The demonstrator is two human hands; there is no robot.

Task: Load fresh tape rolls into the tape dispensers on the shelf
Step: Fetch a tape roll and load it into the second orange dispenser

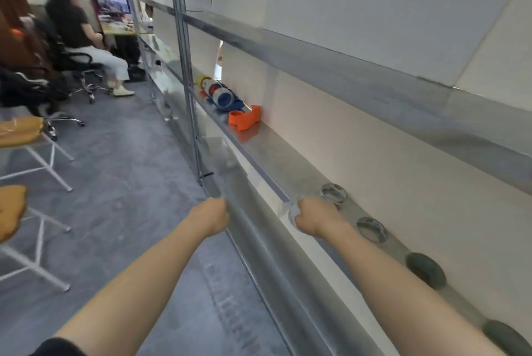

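Observation:
My right hand (315, 219) grips a clear tape roll (292, 211) at the front edge of the metal shelf (270, 148). My left hand (211, 216) hovers in front of the shelf's lower rail with its fingers curled; nothing shows plainly in it. More rolls lie along the shelf to the right: two clear ones (334, 193) (371, 229) and two dark green ones (426, 269) (506, 338). Farther left on the same shelf stand an orange tape dispenser (244, 119) and a blue dispenser (227, 101) carrying a roll, with another dispenser (205, 82) behind them.
An upper shelf rail (345, 67) runs above, and a vertical metal post (187, 73) stands left of the dispensers. A person sits on an office chair (83, 62) at the far left. White-framed stools with yellow cushions (17, 131) stand on the grey floor to my left.

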